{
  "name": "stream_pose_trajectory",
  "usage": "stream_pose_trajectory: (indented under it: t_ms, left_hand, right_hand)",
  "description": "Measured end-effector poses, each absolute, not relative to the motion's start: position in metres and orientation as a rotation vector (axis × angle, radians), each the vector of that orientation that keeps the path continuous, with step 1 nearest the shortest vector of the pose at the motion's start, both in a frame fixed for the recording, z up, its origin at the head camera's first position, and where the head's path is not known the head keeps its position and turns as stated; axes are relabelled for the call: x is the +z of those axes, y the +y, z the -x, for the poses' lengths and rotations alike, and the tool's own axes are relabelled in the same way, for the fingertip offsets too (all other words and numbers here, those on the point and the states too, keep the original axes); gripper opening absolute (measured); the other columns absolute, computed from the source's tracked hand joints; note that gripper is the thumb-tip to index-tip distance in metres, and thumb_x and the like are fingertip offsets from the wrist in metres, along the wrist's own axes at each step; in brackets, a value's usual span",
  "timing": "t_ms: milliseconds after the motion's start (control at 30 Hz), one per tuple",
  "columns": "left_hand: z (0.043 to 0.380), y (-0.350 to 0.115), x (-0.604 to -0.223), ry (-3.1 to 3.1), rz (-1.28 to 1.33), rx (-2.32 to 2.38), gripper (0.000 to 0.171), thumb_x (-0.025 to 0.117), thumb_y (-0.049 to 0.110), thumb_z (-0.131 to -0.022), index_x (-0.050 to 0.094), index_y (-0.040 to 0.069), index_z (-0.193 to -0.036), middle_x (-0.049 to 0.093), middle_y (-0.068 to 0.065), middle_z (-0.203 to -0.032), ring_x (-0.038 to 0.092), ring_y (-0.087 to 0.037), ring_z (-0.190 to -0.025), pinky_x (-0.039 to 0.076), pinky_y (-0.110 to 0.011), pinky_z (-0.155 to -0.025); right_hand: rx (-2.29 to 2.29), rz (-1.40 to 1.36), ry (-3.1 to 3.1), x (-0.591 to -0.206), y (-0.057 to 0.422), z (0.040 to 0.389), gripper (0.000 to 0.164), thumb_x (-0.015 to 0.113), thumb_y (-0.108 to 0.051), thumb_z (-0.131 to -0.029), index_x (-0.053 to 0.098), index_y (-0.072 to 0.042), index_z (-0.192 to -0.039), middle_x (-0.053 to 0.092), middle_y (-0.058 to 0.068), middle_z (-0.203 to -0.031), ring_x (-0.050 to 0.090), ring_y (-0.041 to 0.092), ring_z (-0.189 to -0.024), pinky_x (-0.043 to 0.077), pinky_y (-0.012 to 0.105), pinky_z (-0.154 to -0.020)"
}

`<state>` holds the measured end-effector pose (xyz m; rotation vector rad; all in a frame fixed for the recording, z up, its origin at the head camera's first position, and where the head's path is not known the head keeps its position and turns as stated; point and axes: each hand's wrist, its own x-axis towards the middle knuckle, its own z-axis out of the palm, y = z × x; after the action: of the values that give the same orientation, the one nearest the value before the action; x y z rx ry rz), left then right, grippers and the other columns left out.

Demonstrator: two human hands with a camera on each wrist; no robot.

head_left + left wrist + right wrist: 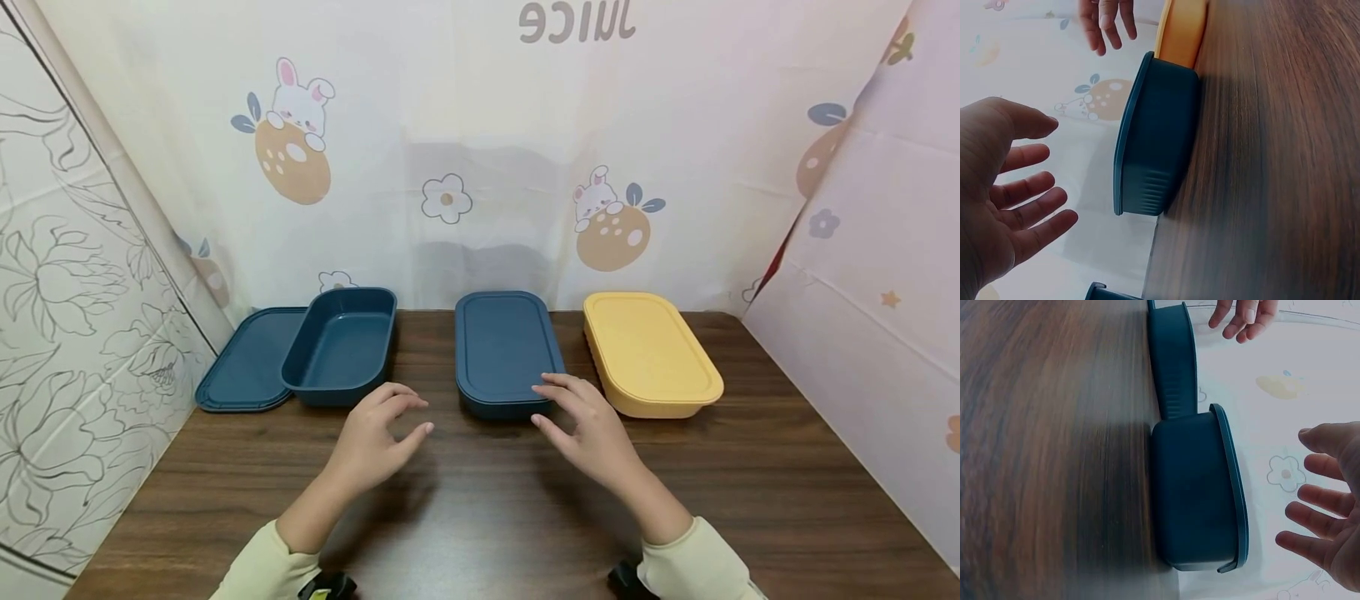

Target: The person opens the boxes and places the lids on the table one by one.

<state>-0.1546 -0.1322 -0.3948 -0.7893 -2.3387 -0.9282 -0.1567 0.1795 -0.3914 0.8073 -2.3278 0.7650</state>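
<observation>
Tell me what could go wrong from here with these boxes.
The right hand, hovering by the closed blue box, might bump the yellow box close beside it. The left hand is near the open blue box; a careless swing could push that into the loose lid on its other side.

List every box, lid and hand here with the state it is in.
Left blue box: open, upright
Loose blue lid: off, lying flat next to the left blue box
Middle blue box: closed
Yellow box: closed
Left hand: open, holding nothing
Right hand: open, holding nothing
</observation>
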Motion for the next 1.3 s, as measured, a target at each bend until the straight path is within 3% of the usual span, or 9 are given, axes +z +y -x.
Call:
stream_pose_trajectory:
  t_ms: [267,733,1067,1300]
  left_hand:
    - [0.159,-0.128,-0.397,-2.327,0.81,-0.943,0.028,0.084,0.02,-0.076,0.071,0.01,-0.1,0.061,-0.001,-0.106,0.06,-0.016,-0.097,0.053,-0.037,-0.08]
    - [0.166,-0.119,-0.402,-2.335,0.731,-1.077,0.03,0.083,0.018,-0.078,0.07,0.009,-0.104,0.061,-0.004,-0.112,0.06,-0.021,-0.094,0.054,-0.039,-0.074]
    - [0.174,-0.111,-0.413,-2.306,0.663,-1.283,0.031,0.082,0.011,-0.078,0.07,0.008,-0.106,0.061,-0.005,-0.11,0.061,-0.026,-0.1,0.057,-0.044,-0.078]
    - [0.178,-0.103,-0.418,-2.362,0.566,-1.454,0.039,0.081,0.012,-0.081,0.067,0.008,-0.117,0.06,-0.008,-0.115,0.06,-0.029,-0.106,0.056,-0.044,-0.082]
  right_hand:
    - [0.754,-0.774,-2.361,-0.389,0.185,0.157,0.044,0.084,-0.014,-0.076,0.069,-0.002,-0.115,0.06,0.019,-0.126,0.056,0.033,-0.114,0.05,0.05,-0.089]
    - [0.8,-0.626,-2.443,-0.394,0.192,0.16,0.048,0.084,-0.017,-0.077,0.066,0.0,-0.119,0.056,0.021,-0.132,0.052,0.037,-0.118,0.049,0.054,-0.09]
    - [0.866,-0.547,-2.502,-0.398,0.196,0.166,0.05,0.08,-0.019,-0.082,0.063,-0.001,-0.125,0.052,0.02,-0.135,0.052,0.038,-0.12,0.049,0.054,-0.09]
    - [0.901,-0.488,-2.518,-0.403,0.197,0.168,0.05,0.079,-0.02,-0.083,0.062,-0.001,-0.126,0.051,0.019,-0.137,0.055,0.035,-0.115,0.053,0.05,-0.085]
